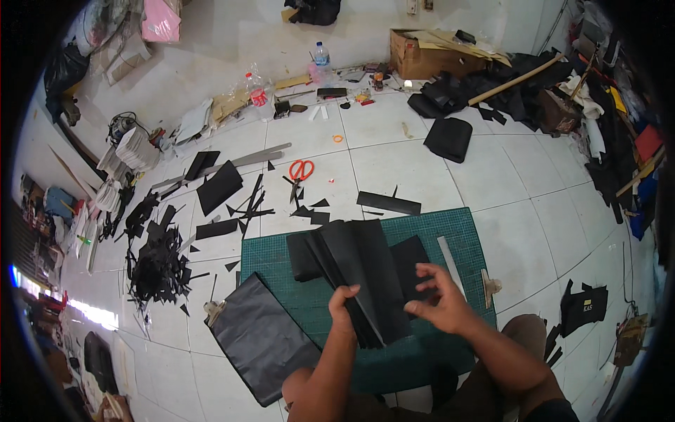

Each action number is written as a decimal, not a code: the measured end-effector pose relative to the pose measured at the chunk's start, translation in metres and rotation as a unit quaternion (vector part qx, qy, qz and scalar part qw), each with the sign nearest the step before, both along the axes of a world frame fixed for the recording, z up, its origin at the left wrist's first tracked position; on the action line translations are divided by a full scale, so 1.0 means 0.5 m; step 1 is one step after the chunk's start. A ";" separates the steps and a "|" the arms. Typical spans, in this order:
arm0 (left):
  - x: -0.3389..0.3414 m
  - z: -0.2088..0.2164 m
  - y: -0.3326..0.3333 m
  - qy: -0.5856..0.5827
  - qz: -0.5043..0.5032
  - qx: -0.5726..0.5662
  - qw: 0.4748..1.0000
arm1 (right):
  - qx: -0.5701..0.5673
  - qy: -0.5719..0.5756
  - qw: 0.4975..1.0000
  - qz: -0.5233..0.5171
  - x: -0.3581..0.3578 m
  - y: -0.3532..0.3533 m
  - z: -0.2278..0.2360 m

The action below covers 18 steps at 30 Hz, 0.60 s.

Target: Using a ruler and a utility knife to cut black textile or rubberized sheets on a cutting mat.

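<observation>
My left hand [343,307] grips a stack of black sheets [365,274] by its left edge, thumb on top. The sheets fan apart a little along that side and are held over a green cutting mat [450,355]. Just to the right of the stack, my right hand [441,302] is raised with fingers spread and nothing in it. Under the stack, more black pieces lie on the mat, one folded [302,260] at its left and one flat [410,253] at its right. A metal ruler [450,264] lies beyond my right fingers.
A large black sheet [260,337] overlaps the mat's left side, near a metal clip [213,309]. Orange-handled scissors [301,171], black offcuts [158,260] and long rulers [253,158] lie on the tiled floor. Bottles [257,95] and a cardboard box [429,56] stand by the wall.
</observation>
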<state>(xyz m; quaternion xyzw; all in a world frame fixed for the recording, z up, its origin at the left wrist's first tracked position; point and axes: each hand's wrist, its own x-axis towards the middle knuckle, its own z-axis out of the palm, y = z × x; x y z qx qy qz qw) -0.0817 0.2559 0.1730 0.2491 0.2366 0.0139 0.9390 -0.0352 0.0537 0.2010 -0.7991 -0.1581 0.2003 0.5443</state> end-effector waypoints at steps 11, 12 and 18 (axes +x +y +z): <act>-0.017 -0.022 0.012 0.047 -0.071 0.012 0.996 | -0.024 0.003 1.000 0.000 0.015 0.064 0.005; -0.013 -0.010 0.003 -0.003 -0.058 -0.024 0.998 | -0.021 0.003 1.000 0.002 0.033 0.055 -0.005; -0.009 -0.017 0.010 -0.030 -0.057 -0.038 0.997 | -0.121 -0.357 0.912 -0.163 0.097 0.053 -0.013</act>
